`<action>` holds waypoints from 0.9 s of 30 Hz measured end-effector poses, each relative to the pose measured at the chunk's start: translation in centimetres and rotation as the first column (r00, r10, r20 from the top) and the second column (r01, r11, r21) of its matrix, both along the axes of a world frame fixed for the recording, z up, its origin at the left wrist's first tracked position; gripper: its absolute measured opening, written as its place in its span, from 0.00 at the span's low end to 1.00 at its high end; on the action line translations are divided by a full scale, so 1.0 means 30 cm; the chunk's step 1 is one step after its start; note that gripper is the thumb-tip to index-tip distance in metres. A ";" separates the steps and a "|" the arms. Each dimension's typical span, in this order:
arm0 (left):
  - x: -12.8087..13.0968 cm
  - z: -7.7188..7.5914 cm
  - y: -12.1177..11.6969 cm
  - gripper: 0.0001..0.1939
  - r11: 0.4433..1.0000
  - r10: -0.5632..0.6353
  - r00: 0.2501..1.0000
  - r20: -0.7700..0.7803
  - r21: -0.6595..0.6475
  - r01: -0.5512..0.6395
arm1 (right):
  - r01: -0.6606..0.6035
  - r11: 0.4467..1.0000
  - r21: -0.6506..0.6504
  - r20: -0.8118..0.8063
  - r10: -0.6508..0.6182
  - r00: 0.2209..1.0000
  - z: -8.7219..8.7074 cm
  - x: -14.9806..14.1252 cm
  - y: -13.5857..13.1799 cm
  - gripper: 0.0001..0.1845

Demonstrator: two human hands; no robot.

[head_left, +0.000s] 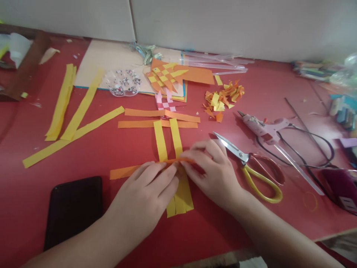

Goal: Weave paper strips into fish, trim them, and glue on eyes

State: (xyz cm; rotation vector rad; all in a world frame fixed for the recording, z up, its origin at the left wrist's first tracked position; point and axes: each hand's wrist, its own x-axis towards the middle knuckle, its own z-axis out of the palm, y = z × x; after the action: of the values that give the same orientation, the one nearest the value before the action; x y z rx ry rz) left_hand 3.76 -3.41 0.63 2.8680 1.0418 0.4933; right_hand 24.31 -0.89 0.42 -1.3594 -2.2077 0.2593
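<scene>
In the head view, an orange paper strip (125,171) lies crosswise over several yellow paper strips (182,197). Two of the yellow strips stick out beyond it, away from me. My left hand (152,190) presses its fingertips on the orange strip at the crossing and covers part of the yellow ones. On the right side, my right hand (212,171) pinches the same orange strip between thumb and fingers. Its right end is hidden by that hand. Past the yellow tips lie two more orange strips (134,124), side by side.
Scissors (244,160) lie right of my right hand, with a pink glue gun (264,128) and cable beyond. A black phone (75,208) is near my left forearm. Farther back are loose yellow strips (63,102), googly eyes (124,82), woven paper fish (166,76) and paper scraps (223,97).
</scene>
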 end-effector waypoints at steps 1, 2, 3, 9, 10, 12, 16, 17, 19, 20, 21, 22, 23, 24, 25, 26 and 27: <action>0.000 0.000 0.000 0.16 1.000 0.004 1.000 0.007 0.003 -0.004 | -0.049 0.998 0.033 0.034 0.048 0.998 0.003 0.004 -0.001 0.07; -0.001 0.000 0.000 0.16 1.000 0.006 1.000 0.014 0.008 -0.006 | -0.090 0.995 0.051 0.061 0.087 0.994 0.006 0.008 -0.003 0.08; -0.001 0.000 -0.001 0.15 1.000 0.006 1.000 0.018 0.012 -0.006 | -0.121 0.991 0.059 0.081 0.116 0.990 0.010 0.012 -0.005 0.08; 0.000 -0.006 -0.003 0.16 1.000 0.020 0.999 0.029 -0.015 -0.019 | -0.134 0.991 0.028 0.205 0.125 0.971 0.038 0.016 -0.020 0.10; 0.001 -0.007 -0.003 0.17 1.000 0.019 0.999 0.032 -0.016 -0.019 | -0.120 0.992 0.031 0.227 0.110 0.968 0.041 0.012 -0.023 0.10; 0.001 -0.008 -0.002 0.17 1.000 0.017 0.999 0.030 -0.014 -0.016 | -0.088 0.995 0.044 0.257 0.074 0.964 0.043 0.002 -0.030 0.11; 0.000 -0.002 0.001 0.18 1.000 0.010 1.000 0.012 -0.018 -0.010 | -0.070 0.997 0.022 0.295 0.061 0.954 0.042 -0.018 -0.042 0.12; 0.000 -0.001 0.002 0.18 1.000 0.008 1.000 0.009 -0.019 -0.008 | -0.072 0.997 0.016 0.303 0.064 0.951 0.041 -0.021 -0.044 0.12; -0.001 0.002 0.003 0.17 1.000 0.005 1.000 0.010 -0.016 -0.005 | -0.068 0.998 0.006 0.306 0.063 0.950 0.036 -0.022 -0.047 0.13; -0.002 0.002 0.003 0.17 1.000 0.004 1.000 0.013 -0.016 -0.004 | -0.065 0.998 0.000 0.293 0.063 0.954 0.032 -0.021 -0.047 0.12; -0.002 0.002 0.004 0.16 1.000 0.005 1.000 0.015 -0.018 -0.005 | -0.069 0.998 -0.013 0.267 0.070 0.961 0.029 -0.017 -0.046 0.12; -0.003 0.001 0.004 0.16 1.000 0.008 1.000 0.016 -0.018 -0.007 | -0.077 0.997 -0.028 0.224 0.081 0.971 0.026 -0.012 -0.044 0.12; -0.004 -0.001 0.005 0.15 1.000 0.010 1.000 0.013 -0.019 -0.010 | -0.088 0.995 -0.046 0.170 0.095 0.981 0.023 -0.005 -0.040 0.12; -0.005 -0.003 0.005 0.15 1.000 0.013 1.000 0.010 -0.017 -0.012 | -0.091 0.994 -0.061 0.112 0.097 0.989 0.022 0.003 -0.034 0.12; -0.006 -0.006 0.005 0.15 1.000 0.011 1.000 0.006 -0.013 -0.011 | -0.081 0.995 -0.065 0.058 0.085 0.995 0.022 0.012 -0.028 0.11; -0.007 -0.008 0.004 0.15 1.000 0.004 1.000 0.000 -0.008 -0.004 | -0.053 0.996 -0.065 0.021 0.055 0.998 0.022 0.022 -0.022 0.10; -0.007 -0.010 0.004 0.16 1.000 -0.004 1.000 -0.009 -0.002 0.004 | -0.011 0.998 -0.063 0.008 0.011 1.000 0.023 0.031 -0.016 0.08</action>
State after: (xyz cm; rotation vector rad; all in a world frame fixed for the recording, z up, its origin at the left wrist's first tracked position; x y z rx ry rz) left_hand 3.56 -3.28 0.32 2.8729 1.0365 0.4789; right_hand 25.24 -1.38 1.11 -1.3844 -2.2319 0.3307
